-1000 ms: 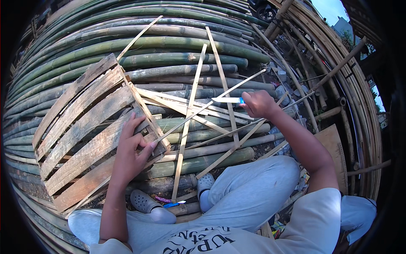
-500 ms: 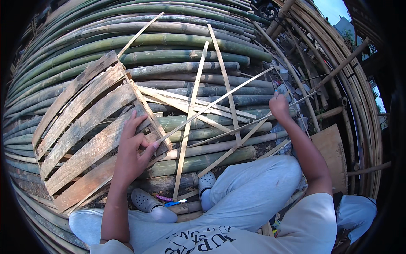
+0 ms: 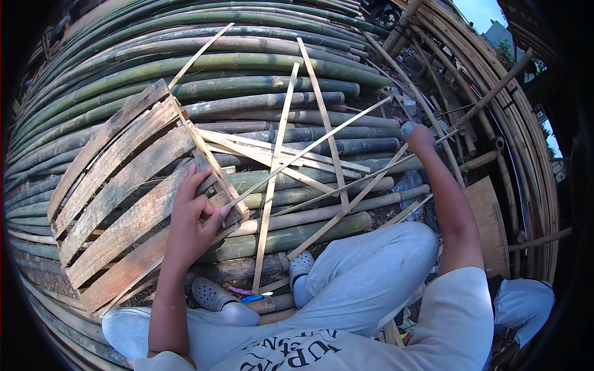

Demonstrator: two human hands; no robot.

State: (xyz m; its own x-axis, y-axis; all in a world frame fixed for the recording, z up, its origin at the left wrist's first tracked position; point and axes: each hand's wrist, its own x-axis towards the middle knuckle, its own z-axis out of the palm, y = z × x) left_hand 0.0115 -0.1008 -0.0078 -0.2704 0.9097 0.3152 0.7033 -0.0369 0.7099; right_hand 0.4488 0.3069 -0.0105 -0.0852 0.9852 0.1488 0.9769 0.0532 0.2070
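Observation:
My left hand (image 3: 197,216) rests at the near right edge of a weathered slatted wooden panel (image 3: 142,154). Its thumb and forefinger close on a long thin bamboo strip (image 3: 309,148), which slants up to the far right. Out at the right, my right hand (image 3: 422,139) is closed, its fingers turned away. Whatever it may hold is hidden. Close to that hand pass a second thin strip (image 3: 371,173) and a wider flat strip (image 3: 343,213). More pale strips (image 3: 284,157) lie crossed between the hands.
Rows of green bamboo poles (image 3: 266,60) spread beneath everything. Near my clog-shod feet lies a small blue-handled object (image 3: 252,298). At the right are a brown board (image 3: 487,226), leaning poles (image 3: 495,80), and a person in pale clothing (image 3: 523,309).
My right hand has moved slightly away and to the right, and its fingers have turned out of sight. The left hand keeps its pinch; the view has shifted a little.

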